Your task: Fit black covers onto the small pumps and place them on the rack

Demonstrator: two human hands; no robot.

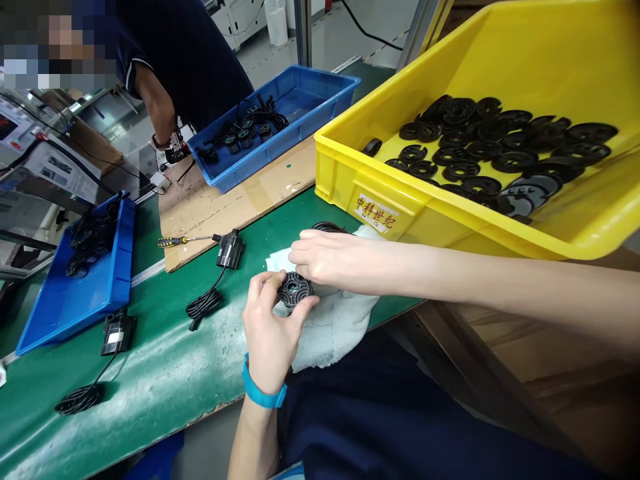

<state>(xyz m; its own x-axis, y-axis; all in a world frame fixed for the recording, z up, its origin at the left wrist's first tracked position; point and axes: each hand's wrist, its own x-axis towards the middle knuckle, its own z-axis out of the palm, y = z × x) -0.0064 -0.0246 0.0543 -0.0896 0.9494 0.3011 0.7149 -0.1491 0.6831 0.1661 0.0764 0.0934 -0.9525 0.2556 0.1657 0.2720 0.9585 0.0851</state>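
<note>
My left hand [273, 320] grips a round black plastic part with curved slots [295, 291], thumb on one side and fingers on the other. Just above it, my right hand [320, 257] is closed, its fingers curled down by the part's upper edge. What those fingers hold, if anything, is hidden. Beneath both hands a pale white cloth [335, 327] lies over the front edge of the green table [220, 353]. Part of a black cable coil [327, 227] shows behind my right hand.
A yellow bin [350, 173] of round black parts stands right. Left are small black pumps [231, 250] [119, 332] with coiled cables and a screwdriver [173, 241]. Blue trays [320, 110] [113, 287] hold cabled parts. Across the cardboard [270, 187], another person [185, 60] works.
</note>
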